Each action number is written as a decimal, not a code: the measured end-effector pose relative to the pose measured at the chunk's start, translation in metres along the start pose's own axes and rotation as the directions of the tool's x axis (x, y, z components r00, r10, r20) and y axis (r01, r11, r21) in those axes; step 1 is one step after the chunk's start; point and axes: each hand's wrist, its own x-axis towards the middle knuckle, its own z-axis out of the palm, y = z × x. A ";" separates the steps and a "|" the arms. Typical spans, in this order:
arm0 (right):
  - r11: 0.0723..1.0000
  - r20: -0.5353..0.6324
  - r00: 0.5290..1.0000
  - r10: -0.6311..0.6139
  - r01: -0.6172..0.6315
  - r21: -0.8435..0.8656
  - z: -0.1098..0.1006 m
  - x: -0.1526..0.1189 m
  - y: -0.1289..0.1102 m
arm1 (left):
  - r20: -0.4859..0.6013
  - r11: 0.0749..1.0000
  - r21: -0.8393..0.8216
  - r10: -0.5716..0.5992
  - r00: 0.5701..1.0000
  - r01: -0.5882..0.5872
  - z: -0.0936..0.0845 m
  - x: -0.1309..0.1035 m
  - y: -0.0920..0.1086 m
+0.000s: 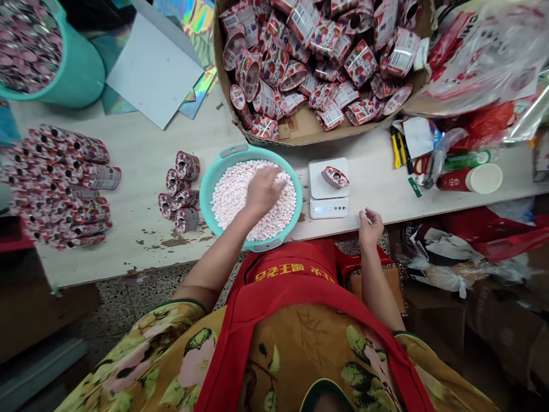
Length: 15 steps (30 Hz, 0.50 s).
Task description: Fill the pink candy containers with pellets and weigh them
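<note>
Scoop gently with the left hand [263, 191] from the pale pink pieces [229, 200] in the basin [206, 194] at frame centre, spilling none; cannot tell through blur whether grasping any; rest the right hand [371, 228], with fingers loosely curled, released, off the scale [317, 180], right of centre

Counter [139, 186], pale top, surface chipped to brown in patches along the near edge.
On it, left to right: bucket [88, 77], turquoise, far corner; cup stacks [64, 189], printed red and white, one block lying on its side, left end; foil sheets [118, 48], iridescent, with a white sheet [156, 71] over them; small cup group [185, 193], just beside the basin [206, 195], round, turquoise, near edge; carton [295, 129], far side, behind basin and scale [328, 192], white; yellow cutter [396, 150]; paper cup [484, 178], on its side, right.
</note>
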 end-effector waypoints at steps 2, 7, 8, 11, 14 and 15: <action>0.999 -0.011 0.999 -0.037 0.037 -0.007 -0.001 0.003 -0.010 | 0.132 0.967 0.017 0.249 0.959 -0.254 0.027 0.027 0.044; 0.893 -0.054 0.892 -0.448 0.444 -0.065 0.007 0.042 -0.093 | 0.356 0.836 0.152 0.451 0.819 -0.527 0.072 0.079 0.119; 0.837 -0.035 0.838 -0.545 0.540 -0.089 0.014 0.055 -0.120 | 0.362 0.848 0.173 0.418 0.833 -0.501 0.068 0.083 0.122; 0.681 0.138 0.702 -0.698 0.711 -0.173 0.052 0.107 -0.203 | 0.183 0.922 0.193 0.303 0.935 -0.337 0.026 0.070 0.099; 0.625 0.352 0.739 -0.574 0.673 -0.395 0.114 0.167 -0.262 | -0.136 0.986 0.151 0.093 0.986 -0.072 -0.044 0.018 0.043; 0.603 0.416 0.793 -0.445 0.609 -0.516 0.136 0.185 -0.271 | -0.225 0.990 0.135 -0.018 0.974 0.050 -0.066 -0.007 0.021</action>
